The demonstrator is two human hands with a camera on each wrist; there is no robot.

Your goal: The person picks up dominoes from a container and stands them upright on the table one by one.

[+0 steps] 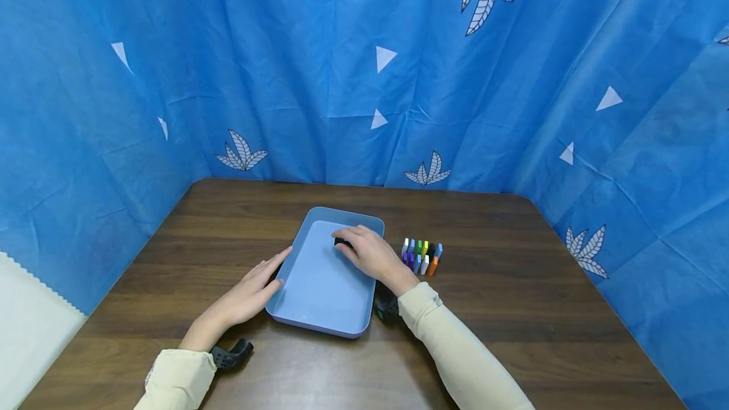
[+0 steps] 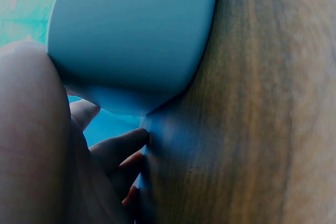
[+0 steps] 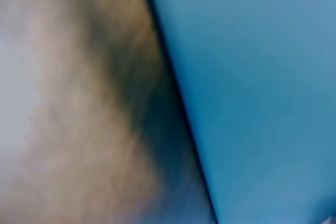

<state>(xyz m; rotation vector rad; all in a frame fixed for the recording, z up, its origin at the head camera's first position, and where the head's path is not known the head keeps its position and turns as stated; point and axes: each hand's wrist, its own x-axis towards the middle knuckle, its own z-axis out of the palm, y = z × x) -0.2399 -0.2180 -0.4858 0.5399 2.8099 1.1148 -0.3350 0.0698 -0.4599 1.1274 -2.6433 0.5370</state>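
A light blue rectangular tray (image 1: 327, 283) lies on the wooden table between the two hands. Over its far part, my right hand (image 1: 370, 257) pinches a small black piece (image 1: 343, 243) with curled fingers, and most of the piece is hidden by them. My left hand (image 1: 249, 293) rests along the tray's left side, its fingers fairly straight and the thumb at the rim. In the left wrist view, fingers (image 2: 123, 142) reach past the tray's outer wall (image 2: 131, 35). The right wrist view is blurred and shows mostly the tray's edge.
To the right of the tray stand several small coloured blocks (image 1: 423, 257) in two close rows, among them white, blue, green, yellow, purple, black and orange. A blue patterned curtain (image 1: 353, 68) hangs around the back and sides of the table (image 1: 512, 309).
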